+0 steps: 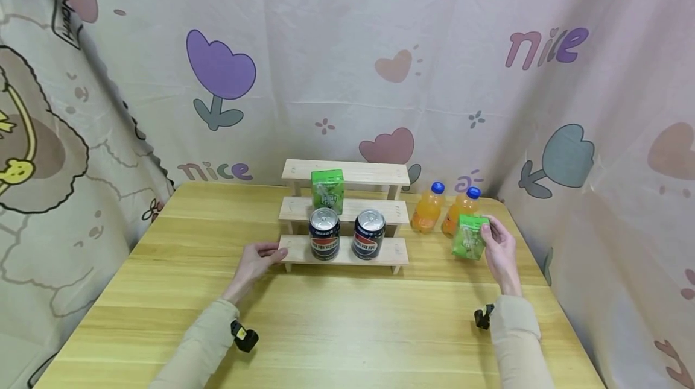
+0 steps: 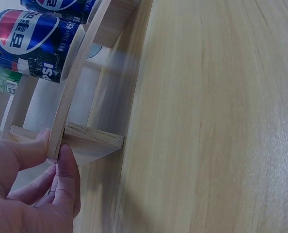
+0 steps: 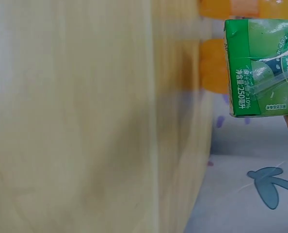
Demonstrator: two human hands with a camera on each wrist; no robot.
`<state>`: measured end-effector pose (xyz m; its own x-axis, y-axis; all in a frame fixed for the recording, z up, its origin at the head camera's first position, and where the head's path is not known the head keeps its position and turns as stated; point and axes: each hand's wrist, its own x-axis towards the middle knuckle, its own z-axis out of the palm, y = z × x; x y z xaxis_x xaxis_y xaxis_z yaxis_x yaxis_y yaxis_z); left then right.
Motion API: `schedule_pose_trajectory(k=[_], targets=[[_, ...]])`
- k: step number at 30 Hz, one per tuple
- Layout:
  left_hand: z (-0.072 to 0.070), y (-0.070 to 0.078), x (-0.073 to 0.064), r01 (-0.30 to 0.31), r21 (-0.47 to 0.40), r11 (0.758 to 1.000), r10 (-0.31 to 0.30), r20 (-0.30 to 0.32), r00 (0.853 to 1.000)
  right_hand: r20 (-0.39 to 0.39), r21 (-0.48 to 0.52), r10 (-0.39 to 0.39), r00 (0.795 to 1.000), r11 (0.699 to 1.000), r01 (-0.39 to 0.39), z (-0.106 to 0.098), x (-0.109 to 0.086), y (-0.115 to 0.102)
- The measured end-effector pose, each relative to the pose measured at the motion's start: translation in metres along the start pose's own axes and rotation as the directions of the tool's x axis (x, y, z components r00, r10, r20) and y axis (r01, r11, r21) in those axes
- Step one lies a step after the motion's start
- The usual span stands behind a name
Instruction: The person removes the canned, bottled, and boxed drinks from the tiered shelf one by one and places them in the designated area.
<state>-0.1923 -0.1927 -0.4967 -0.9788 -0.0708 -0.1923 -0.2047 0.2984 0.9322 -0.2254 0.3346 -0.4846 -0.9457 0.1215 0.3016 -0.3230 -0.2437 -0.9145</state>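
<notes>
My left hand (image 1: 256, 266) pinches the left end of the lowest step of a wooden three-step shelf (image 1: 293, 250), thumb on top and fingers beneath in the left wrist view. On that step stand two dark blue Pepsi cans, a left can (image 1: 324, 233) and a right can (image 1: 369, 234). A green juice box (image 1: 327, 190) stands on the middle step behind them. In my right hand (image 1: 500, 250), at the right of the table, is a second green juice box (image 1: 469, 237), held upright by its right side. The right wrist view shows that box (image 3: 265, 68) above the table.
Two orange drink bottles with blue caps, a left bottle (image 1: 428, 208) and a right bottle (image 1: 460, 210), stand right of the shelf. The held box partly covers the right one. A patterned curtain (image 1: 336, 45) hangs behind the wooden table (image 1: 347, 328).
</notes>
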Motion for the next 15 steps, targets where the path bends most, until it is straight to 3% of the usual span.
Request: schedule_pose_trajectory(k=[15], targets=[[0.001,0.0,-0.002,0.003,0.006,1.0,-0.003,-0.009,1.0,-0.024,-0.142,0.118,0.993,0.982,-0.121,-0.013,0.007,0.009]])
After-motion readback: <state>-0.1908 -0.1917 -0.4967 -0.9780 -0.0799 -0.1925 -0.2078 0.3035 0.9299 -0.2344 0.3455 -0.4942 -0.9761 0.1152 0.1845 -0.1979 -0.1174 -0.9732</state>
